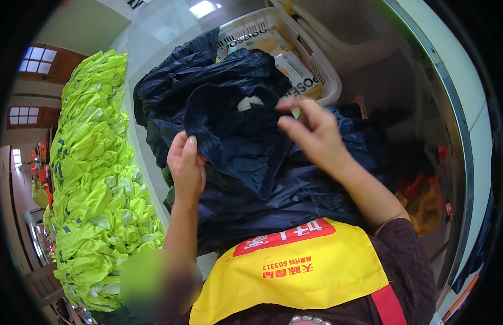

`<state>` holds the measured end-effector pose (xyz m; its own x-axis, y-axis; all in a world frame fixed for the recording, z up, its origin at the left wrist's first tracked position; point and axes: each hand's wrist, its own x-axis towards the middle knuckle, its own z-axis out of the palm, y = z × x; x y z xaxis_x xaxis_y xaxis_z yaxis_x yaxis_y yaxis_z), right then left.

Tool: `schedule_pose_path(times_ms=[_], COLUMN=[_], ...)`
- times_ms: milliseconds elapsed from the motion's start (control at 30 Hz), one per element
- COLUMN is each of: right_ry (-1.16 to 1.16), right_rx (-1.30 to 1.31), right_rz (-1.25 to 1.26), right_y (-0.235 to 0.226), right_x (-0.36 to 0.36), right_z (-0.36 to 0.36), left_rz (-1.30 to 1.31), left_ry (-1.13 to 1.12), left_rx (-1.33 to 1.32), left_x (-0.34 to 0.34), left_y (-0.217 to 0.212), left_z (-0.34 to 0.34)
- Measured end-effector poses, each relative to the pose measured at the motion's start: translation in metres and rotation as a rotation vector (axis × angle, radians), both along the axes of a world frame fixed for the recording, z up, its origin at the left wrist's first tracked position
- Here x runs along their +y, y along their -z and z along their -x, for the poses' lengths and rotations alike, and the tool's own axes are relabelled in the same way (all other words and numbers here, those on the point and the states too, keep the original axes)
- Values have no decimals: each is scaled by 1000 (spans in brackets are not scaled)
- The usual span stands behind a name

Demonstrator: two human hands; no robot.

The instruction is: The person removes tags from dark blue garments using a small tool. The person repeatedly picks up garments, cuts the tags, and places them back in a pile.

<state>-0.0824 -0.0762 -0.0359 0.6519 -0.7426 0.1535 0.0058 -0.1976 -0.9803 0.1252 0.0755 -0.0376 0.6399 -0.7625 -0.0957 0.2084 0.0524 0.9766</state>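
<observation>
A dark navy garment (246,146) of thin shiny cloth lies in a heap in front of me, with a small white label near its upper middle. My left hand (186,168) grips the garment's left edge, thumb on top of the cloth. My right hand (311,132) pinches the cloth at the upper right, fingers closed on a fold beside the label. More dark navy cloth (203,70) is piled behind and under it.
A long pile of bright yellow-green vests (94,173) with grey stripes runs down the left. A white plastic basket (322,67) with packets in it stands behind the dark heap. Red and orange cloth (422,197) lies at the right. I wear a yellow apron (295,271).
</observation>
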Motion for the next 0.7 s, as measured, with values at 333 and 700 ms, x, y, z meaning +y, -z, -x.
schedule_pose_path(times_ms=[333, 700], right_ry=[-282, -91], right_rx=[81, 105], right_rz=[183, 1154], right_y=[36, -65], right_x=[-97, -48], right_z=[-54, -67], left_rz=[422, 42], left_ry=[-167, -121], left_rx=[76, -834], left_x=[25, 9], left_y=[-17, -42], left_z=[32, 51])
